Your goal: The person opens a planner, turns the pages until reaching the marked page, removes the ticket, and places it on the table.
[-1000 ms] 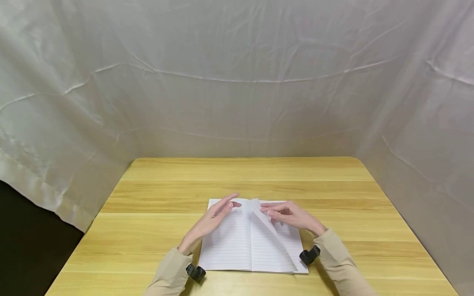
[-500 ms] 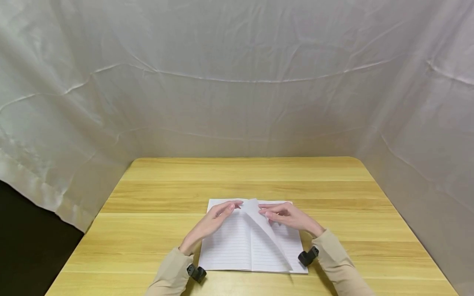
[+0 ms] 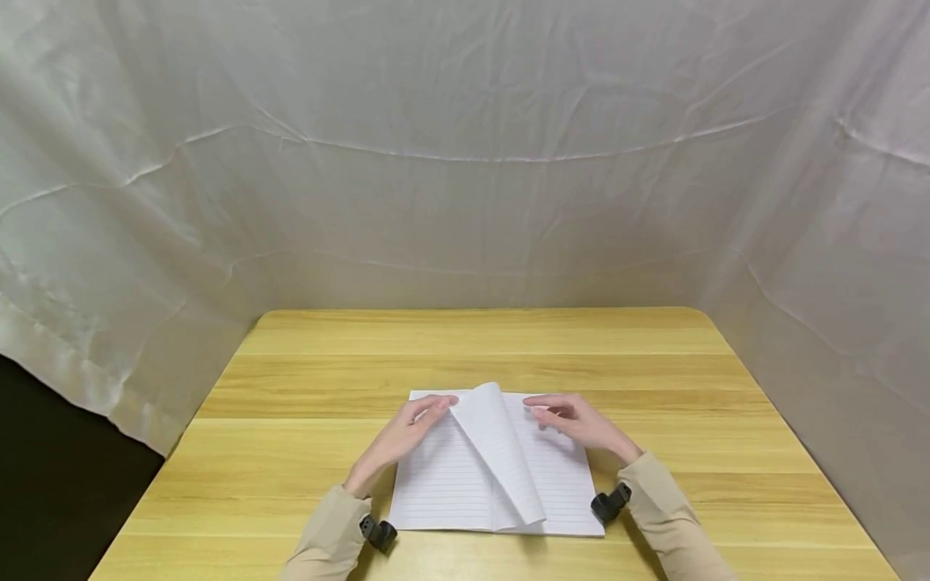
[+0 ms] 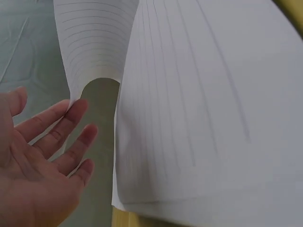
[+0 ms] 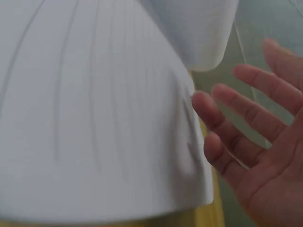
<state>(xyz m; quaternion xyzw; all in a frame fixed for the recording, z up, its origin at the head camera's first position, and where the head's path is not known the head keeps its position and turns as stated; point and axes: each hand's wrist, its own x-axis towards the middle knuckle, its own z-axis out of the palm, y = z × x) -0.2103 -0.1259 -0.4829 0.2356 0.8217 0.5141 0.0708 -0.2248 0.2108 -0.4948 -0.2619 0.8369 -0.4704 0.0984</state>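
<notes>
An open lined notebook (image 3: 439,484) lies on the wooden table, with one loose-standing page (image 3: 501,452) lifted and curling over its middle fold. My left hand (image 3: 407,432) is at the notebook's upper left and holds the far corner of that page; in the left wrist view, the corner of the lifted page (image 4: 97,42) sits between two fingertips of the left hand (image 4: 47,146). Over the right-hand side of the notebook, my right hand (image 3: 577,420) is apart from the lifted page, its fingers spread and loosely bent. The right wrist view shows the right hand (image 5: 255,132) holding nothing.
The notebook sits near the front of the wooden table (image 3: 465,343). Pale curtains (image 3: 465,202) hang around the back and sides. Both wrists wear small black cameras, the left camera (image 3: 378,532) and the right camera (image 3: 610,502), close to the notebook's lower corners.
The lifted page has swung left across the fold, its far corner moving along with the left hand. My right hand has come away from the page and shifted slightly right.
</notes>
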